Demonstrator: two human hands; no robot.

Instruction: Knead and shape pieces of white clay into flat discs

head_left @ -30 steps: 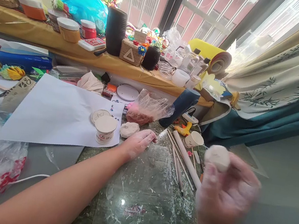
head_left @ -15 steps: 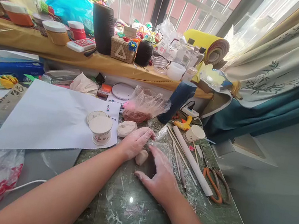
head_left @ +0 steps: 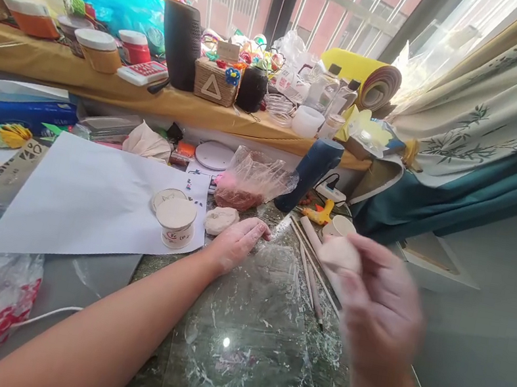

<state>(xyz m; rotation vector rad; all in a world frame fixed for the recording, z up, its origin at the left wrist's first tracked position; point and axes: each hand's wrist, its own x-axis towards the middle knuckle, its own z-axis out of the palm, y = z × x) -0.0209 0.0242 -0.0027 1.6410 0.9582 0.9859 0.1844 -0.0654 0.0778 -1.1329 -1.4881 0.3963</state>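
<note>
A pale lump of clay (head_left: 340,255) is pinched between the thumb and fingers of my right hand (head_left: 382,302), raised above the right side of the table and slightly blurred. My left hand (head_left: 241,241) rests with fingers stretched out at the far edge of a clear plastic sheet (head_left: 250,325) smeared with white residue. Just beyond its wrist lies a larger flattened piece of clay (head_left: 221,221). White dust coats both hands. A paper cup with a pale top (head_left: 175,222) stands on white paper (head_left: 91,204) to the left.
Thin sticks (head_left: 310,276) and a pale roller (head_left: 310,231) lie to the right, partly behind my right hand. A yellow glue gun (head_left: 318,212), a blue bottle (head_left: 310,175) and a plastic bag of reddish-brown material (head_left: 243,191) stand farther back. Jars and craft supplies line the windowsill (head_left: 120,96).
My right hand has picked up the small clay lump from the plastic sheet and lifted it up and to the right. My left hand has stayed nearly in place.
</note>
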